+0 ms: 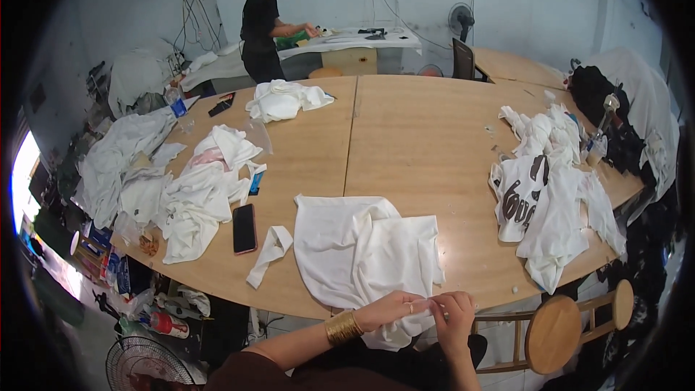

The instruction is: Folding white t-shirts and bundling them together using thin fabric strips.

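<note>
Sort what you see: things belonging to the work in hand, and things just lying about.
Work in hand:
Left hand and right hand, fingertips close together
White cloth, by the hands

Apparently just lying about:
Phone
Plastic bottle
White strip, untouched, though possibly related

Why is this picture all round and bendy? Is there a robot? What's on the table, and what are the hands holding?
No robot here, just a person's bare hands. A camera on their head looks down, and its wide fisheye lens bends straight edges. The left hand, with a gold bracelet at its wrist, and the right hand bring their fingertips together by a white cloth. What they pinch is too small to tell. On the wooden table lie a dark phone, a white strip and more white fabric heaps.
</note>
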